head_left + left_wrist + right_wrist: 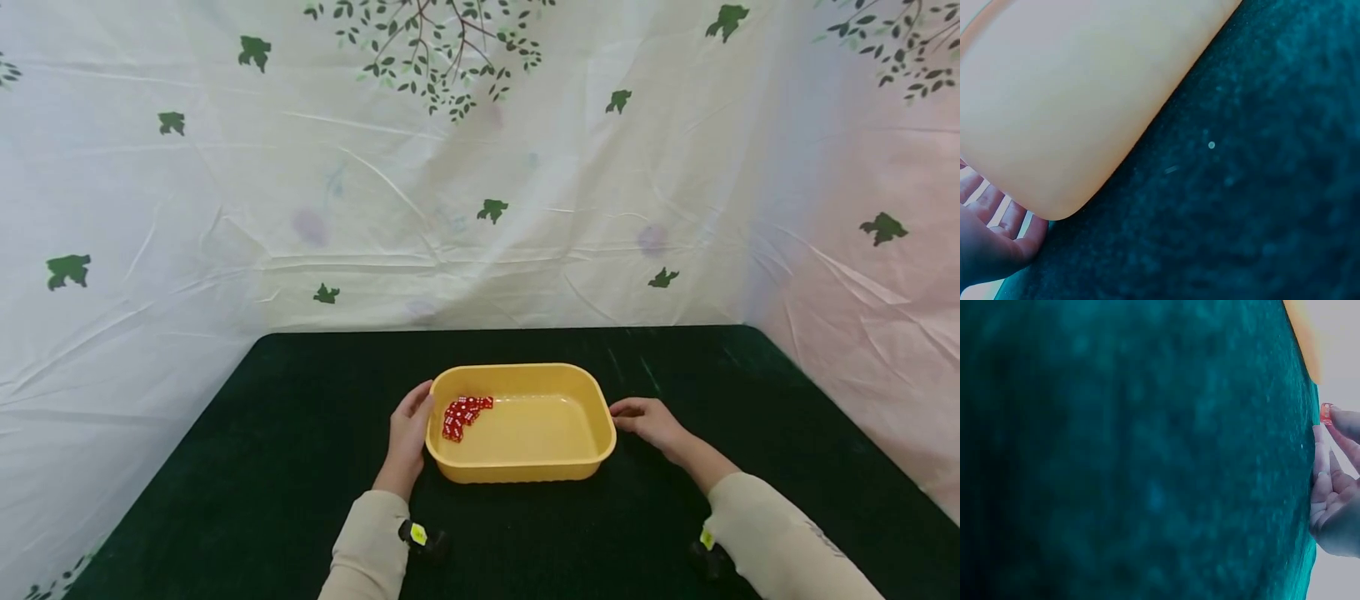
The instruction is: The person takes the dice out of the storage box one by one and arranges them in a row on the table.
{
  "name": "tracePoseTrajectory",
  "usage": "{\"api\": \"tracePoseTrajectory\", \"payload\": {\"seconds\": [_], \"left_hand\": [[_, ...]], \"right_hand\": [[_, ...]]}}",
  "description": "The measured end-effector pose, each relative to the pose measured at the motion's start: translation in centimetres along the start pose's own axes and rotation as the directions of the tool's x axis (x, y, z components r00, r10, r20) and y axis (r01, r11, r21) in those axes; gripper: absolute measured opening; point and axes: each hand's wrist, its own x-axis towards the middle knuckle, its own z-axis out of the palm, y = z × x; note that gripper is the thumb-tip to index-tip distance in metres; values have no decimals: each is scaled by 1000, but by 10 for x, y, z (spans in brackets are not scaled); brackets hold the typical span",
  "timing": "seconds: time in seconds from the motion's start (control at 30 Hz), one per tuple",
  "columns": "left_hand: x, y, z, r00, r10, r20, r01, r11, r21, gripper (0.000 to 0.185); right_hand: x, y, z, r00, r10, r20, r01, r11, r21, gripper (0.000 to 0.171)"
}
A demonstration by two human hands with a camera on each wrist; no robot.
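Note:
A yellow plastic basin [525, 475] stands on the dark green table. Several red dice [460, 417] with white pips lie bunched at its left end. My left hand [408, 427] rests against the basin's left outer side; in the left wrist view its fingers [1013, 219] reach along the wall at the rounded corner. My right hand [651, 423] is just off the basin's right end. Between its thumb and fingertip it pinches a red die [1326, 413], seen in the right wrist view, while the other fingers extend below. That die cannot be made out in the head view.
Dark green cloth [285, 433] covers the table around the basin. A pale curtain [420, 192] with printed leaves hangs behind the table and along both sides. Each sleeve carries a small black wrist device.

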Motion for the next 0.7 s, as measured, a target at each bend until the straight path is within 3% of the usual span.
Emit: {"api": "tracePoseTrajectory", "payload": {"seconds": [0.2, 0.57, 0.7], "left_hand": [[0, -2, -1, 1000, -16, -5, 16, 1000, 7, 34], [-3, 0, 0, 999, 43, -1, -43, 999, 2, 38], [-1, 0, 0, 1000, 18, 3, -18, 1000, -2, 36]], "right_hand": [[0, 2, 3, 1000, -19, 2, 19, 999, -37, 26], [-2, 0, 5, 999, -35, 9, 35, 996, -84, 23], [-1, -1, 5, 1000, -29, 12, 30, 996, -79, 24]]}}
